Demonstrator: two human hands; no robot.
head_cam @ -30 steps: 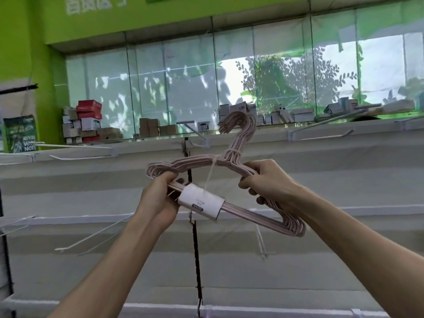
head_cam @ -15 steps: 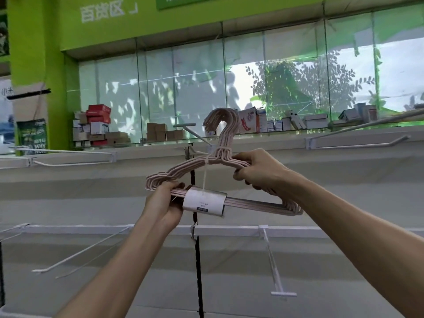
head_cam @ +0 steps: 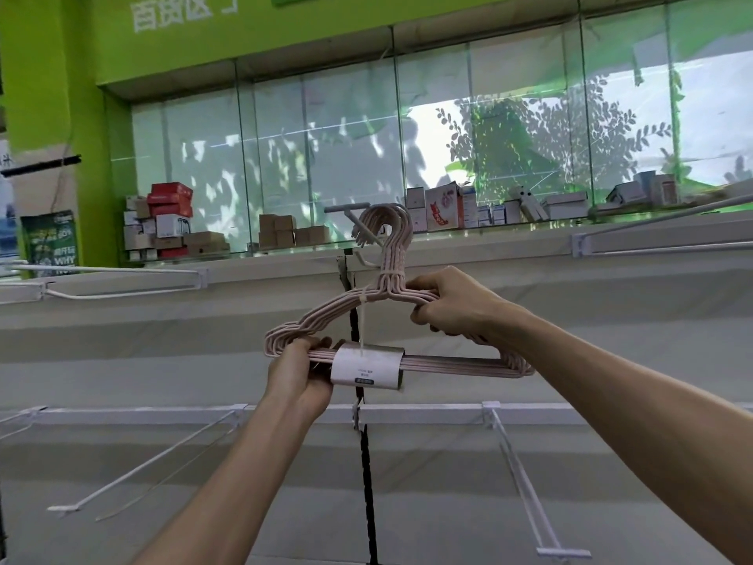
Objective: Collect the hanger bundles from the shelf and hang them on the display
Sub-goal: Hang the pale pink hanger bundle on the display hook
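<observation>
Both arms reach up and forward at mid-frame. The left hand grips the bottom bars of the pink hanger bundle beside its white paper label; the right hand curls round its right shoulder. The bundle stands upright, bars running left to right, hooks at the display peg above centre, tips pointing left

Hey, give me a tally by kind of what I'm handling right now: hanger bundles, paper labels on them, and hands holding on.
pink hanger bundle: 1
white paper label: 1
hands gripping the bundle: 2 (left hand, right hand)
Total: 4
</observation>
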